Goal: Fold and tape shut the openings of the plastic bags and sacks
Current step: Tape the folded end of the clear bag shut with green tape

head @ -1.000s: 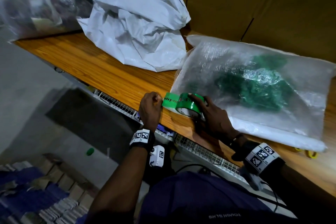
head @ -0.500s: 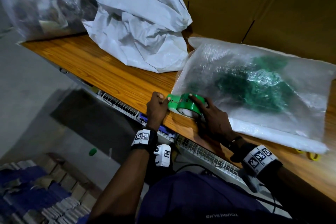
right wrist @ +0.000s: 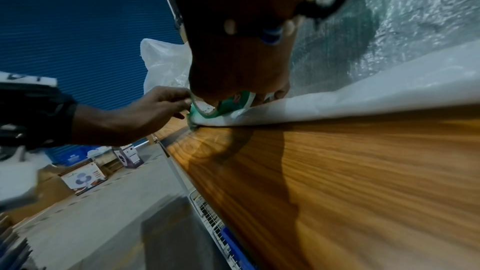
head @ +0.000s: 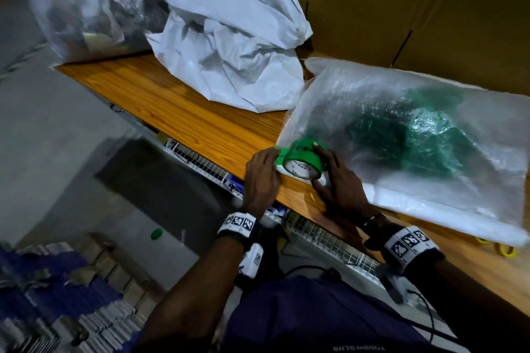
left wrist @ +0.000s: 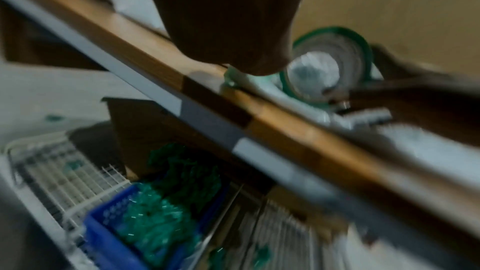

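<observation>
The right hand (head: 341, 183) holds a roll of green tape (head: 303, 162) at the near corner of a clear plastic bag (head: 415, 137). Its fingers curl over the top and far side of the roll, and the thumb sits low on the near side. The roll stands on its edge on the bag's corner, with the round hole facing the person. So the tape sits right inside this grip.

The left hand (head: 262, 178) is just beside the roll, on its left. Its fingertips press on the loose end of the tape (head: 279, 153), a short green strip that runs from the roll to the bag's corner. The strip lies flat there. In the right wrist view, the left hand's (right wrist: 153, 108) fingers are bent and touch the rim of the roll (right wrist: 221, 106). The left wrist view is blurry, so it does not help much.

The clear bag lies flat on the wooden counter (head: 200, 120), with something green and crinkly (head: 415, 137) inside it. Its near edge is a folded white band (head: 430, 203) that runs along the counter to the right of the hands.

Farther back on the counter is a crumpled white sack (head: 229, 46). To its left stands another clear bag (head: 94, 8) with dark things in it. Both are well apart from the hands. A brown cardboard wall (head: 415, 3) stands behind the bags.
</observation>
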Action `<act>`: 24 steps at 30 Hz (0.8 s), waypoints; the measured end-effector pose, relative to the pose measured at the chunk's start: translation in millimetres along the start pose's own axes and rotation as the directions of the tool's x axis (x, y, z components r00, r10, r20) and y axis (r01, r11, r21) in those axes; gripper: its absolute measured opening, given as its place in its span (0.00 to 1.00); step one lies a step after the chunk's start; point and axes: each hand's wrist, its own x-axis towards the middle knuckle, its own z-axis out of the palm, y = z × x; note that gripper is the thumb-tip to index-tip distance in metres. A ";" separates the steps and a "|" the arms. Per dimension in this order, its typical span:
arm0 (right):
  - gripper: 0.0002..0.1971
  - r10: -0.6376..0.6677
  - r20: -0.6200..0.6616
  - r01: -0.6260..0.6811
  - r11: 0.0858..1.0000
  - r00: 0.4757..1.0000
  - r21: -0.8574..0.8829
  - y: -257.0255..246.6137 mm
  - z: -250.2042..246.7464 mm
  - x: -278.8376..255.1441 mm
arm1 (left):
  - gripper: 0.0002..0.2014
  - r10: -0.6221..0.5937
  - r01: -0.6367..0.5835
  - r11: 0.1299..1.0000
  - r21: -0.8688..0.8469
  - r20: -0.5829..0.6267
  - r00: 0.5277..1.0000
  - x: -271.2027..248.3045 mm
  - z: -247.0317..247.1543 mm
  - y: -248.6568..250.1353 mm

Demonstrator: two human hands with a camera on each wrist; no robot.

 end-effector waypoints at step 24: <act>0.34 -0.102 0.132 0.107 0.994 0.986 -0.034 8.6 -38.6 0.4 | 0.43 0.149 -0.289 0.908 0.303 0.411 0.900 -3.6 -7.1 -30.3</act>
